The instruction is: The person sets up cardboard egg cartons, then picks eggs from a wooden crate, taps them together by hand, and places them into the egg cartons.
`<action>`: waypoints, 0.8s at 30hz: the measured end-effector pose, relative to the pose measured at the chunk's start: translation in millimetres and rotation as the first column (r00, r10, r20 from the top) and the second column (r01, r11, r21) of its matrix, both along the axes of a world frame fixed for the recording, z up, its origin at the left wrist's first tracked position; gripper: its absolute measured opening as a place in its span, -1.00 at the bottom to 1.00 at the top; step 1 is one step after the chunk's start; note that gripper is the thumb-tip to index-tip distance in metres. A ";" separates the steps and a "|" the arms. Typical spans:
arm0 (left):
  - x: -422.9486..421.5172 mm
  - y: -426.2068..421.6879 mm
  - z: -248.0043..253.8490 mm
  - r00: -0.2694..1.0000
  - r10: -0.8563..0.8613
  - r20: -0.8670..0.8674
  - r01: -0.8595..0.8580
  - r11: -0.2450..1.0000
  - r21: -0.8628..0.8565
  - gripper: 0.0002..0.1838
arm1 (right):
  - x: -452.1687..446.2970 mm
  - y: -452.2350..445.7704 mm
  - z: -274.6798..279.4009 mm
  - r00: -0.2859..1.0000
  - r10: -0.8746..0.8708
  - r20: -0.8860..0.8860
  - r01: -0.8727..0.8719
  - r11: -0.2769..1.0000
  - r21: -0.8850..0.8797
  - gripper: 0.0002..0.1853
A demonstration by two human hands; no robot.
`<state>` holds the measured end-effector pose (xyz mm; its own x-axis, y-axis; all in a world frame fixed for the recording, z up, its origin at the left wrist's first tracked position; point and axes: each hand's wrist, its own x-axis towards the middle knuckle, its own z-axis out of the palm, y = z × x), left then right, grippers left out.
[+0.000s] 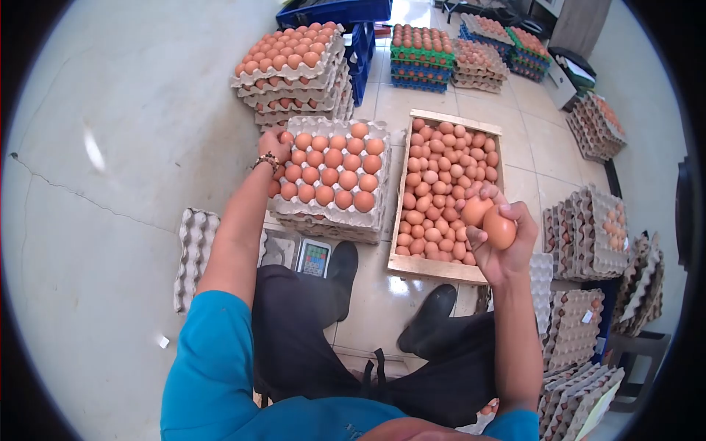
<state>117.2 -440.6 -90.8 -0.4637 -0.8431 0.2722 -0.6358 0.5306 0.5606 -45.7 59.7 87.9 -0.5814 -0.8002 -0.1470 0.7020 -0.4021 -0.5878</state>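
My left hand [273, 147] is at the upper left corner of the top egg tray [379, 198], its fingers closed round a brown egg [286, 137]. That grey carton tray holds several rows of brown eggs and rests on a stack of trays. My right hand [507, 239] is raised over the right edge of a wooden crate [434, 268], gripping two brown eggs [500, 229] between its fingers. Loose brown eggs [441, 176] fill the crate, which stands on the floor to the right of the stack.
Behind the near stack rises another egg stack [294, 84]. A digital scale [315, 259] and an upright-leaning carton [195, 250] are at lower left. Green and blue trays [421, 62] stand at the back. More carton stacks [585, 231] line the right side. My boots [430, 320] are below the crate.
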 end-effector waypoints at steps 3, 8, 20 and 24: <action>-8.7 4.9 17.8 0.984 0.059 0.166 -0.089 0.980 0.177 -0.66 | 3.0 1.3 0.5 1.000 -0.011 0.016 0.011 1.000 -0.016 -0.69; -40.3 105.9 79.9 0.894 -0.437 -0.099 0.431 0.899 -0.081 -0.64 | -1.0 8.3 -1.9 0.992 0.111 0.055 -0.098 0.977 -0.192 -0.64; -16.2 369.2 213.6 0.659 -0.348 -0.666 0.693 -0.063 0.719 -0.37 | 24.9 21.2 -10.1 0.856 0.272 -0.439 -0.337 0.938 -0.076 -0.56; -12.0 380.2 199.2 0.655 -0.320 -0.685 0.712 -0.044 0.701 -0.31 | 23.7 24.2 -25.0 0.804 0.303 -0.511 -0.377 0.925 -0.046 -0.50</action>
<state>105.2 -60.4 108.4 -0.9730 -0.0722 -0.2191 -0.1809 -0.3509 0.9188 -21.9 83.8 62.9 -0.2333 -0.9500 0.2076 0.4462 -0.2943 -0.8452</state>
